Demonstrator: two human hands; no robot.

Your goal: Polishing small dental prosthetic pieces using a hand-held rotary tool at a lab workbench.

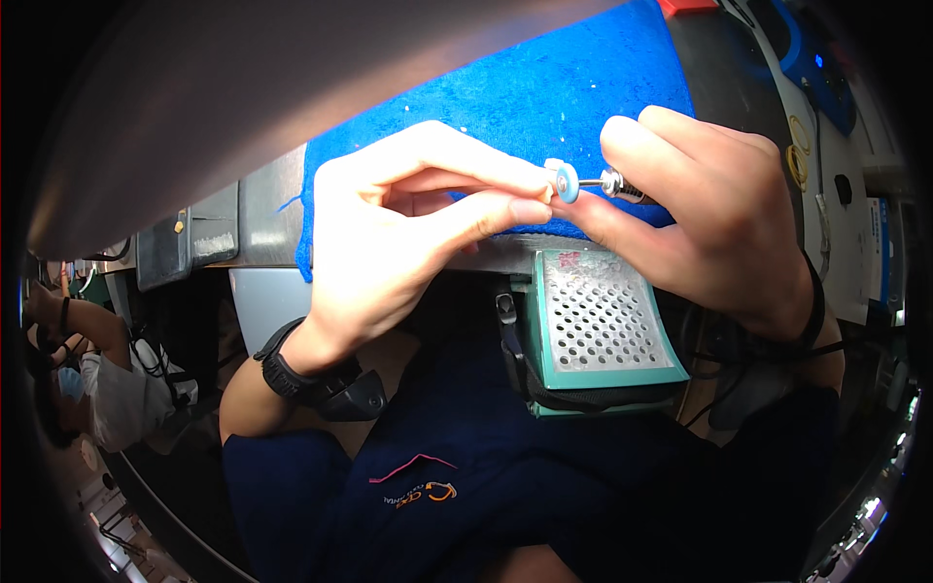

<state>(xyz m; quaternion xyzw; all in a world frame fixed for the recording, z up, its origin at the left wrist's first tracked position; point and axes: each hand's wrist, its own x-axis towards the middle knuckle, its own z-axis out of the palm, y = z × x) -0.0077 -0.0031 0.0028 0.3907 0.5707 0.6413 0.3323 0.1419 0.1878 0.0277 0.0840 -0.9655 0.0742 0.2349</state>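
Observation:
My left hand (379, 228) pinches a small off-white piece (552, 165) between thumb and fingertips. Most of that piece is hidden, so its exact kind cannot be made out; it looks tooth-like. In my right hand (724, 209) is a rotary handpiece (624, 185), its metal nose pointing left. A thin shank carries a light-blue polishing wheel (568, 184), which is right beside the off-white piece; whether they touch is unclear. The thumbs of both hands come close together near the wheel. Below the hands lies a blue towel (544, 87).
A green suction box (607, 325) with a perforated metal top stands between my body and the bench edge. A large blurred shape (243, 87) covers the upper left. Dark trays (190, 238) sit at left, a blue device (816, 63) at far right. Another person (126, 389) works at left.

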